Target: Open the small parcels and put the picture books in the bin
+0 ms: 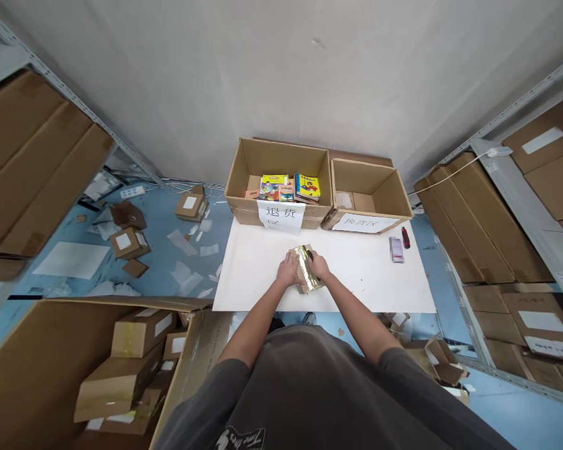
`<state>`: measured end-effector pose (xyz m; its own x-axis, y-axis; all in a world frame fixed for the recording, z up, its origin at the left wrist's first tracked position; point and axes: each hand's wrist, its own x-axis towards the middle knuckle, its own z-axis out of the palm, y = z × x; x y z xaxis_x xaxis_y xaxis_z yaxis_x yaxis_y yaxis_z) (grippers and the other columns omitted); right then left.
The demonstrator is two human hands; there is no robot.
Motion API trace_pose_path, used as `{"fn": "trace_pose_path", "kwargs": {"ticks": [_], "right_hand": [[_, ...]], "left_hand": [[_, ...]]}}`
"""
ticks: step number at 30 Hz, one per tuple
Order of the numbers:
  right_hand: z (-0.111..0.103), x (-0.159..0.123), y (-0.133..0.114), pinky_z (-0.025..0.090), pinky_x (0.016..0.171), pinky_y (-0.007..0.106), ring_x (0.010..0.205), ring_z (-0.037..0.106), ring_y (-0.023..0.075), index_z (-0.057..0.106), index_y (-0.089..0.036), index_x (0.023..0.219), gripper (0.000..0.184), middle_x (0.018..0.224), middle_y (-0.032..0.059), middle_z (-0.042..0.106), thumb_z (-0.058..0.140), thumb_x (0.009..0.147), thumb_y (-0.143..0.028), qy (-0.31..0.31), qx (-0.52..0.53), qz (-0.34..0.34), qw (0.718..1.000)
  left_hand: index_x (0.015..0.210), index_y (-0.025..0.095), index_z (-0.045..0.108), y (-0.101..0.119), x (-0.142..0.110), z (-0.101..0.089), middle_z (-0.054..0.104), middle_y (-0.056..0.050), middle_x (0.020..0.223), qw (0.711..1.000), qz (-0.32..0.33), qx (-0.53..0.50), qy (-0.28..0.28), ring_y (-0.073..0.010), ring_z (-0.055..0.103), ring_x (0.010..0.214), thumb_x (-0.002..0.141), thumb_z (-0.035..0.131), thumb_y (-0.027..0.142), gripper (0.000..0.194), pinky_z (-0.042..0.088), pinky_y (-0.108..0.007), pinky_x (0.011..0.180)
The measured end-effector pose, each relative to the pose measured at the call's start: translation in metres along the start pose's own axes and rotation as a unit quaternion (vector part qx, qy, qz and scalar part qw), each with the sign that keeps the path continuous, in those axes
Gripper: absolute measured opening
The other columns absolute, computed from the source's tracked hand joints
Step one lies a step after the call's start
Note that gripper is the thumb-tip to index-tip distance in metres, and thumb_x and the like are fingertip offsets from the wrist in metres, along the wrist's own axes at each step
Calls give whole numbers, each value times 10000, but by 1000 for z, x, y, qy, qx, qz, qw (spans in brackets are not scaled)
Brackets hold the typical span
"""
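A small cardboard parcel (304,270) with shiny gold wrapping lies on the white table (370,281), a little in front of me. My left hand (288,270) presses on its left side. My right hand (318,267) lies over its right side and grips a small dark tool whose tip shows near the parcel's top; what kind of tool it is I cannot tell.
Two open cartons stand at the table's back edge: the left one (248,172) holds colourful books, the right one (394,190) has paper labels. A pink packet (396,249) and red marker (405,237) lie right. A big carton of parcels (51,350) stands at my left. Shelving flanks both sides.
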<state>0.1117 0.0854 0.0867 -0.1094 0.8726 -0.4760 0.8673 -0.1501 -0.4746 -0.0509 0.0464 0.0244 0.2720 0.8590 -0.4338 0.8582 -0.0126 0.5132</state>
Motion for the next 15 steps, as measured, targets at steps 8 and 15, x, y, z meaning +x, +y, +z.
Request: {"fn": "trace_pose_path", "kwargs": {"ticks": [8,15], "right_hand": [[16,17,-16,443,942,339,1167,652,304,534,-175,1422,418,1277,175,711,490,1048,-358,-30,-91,12,995],[27,18,-10,452,976,379,1207,643,335,484,-182,1478,549,1310,198,684,596,993,-413,-39,-73,28,996]], "left_hand": [[1674,198,78,-8,0,2,-74,-123,1752,1000,-22,-7,-10,-440,-68,1593,595,904,549,1404,197,-548,1260],[1667,242,152,-9,-1,3,-86,-85,1755,999,-17,-46,3,-457,-86,1588,601,897,570,1341,215,-561,1250]]}}
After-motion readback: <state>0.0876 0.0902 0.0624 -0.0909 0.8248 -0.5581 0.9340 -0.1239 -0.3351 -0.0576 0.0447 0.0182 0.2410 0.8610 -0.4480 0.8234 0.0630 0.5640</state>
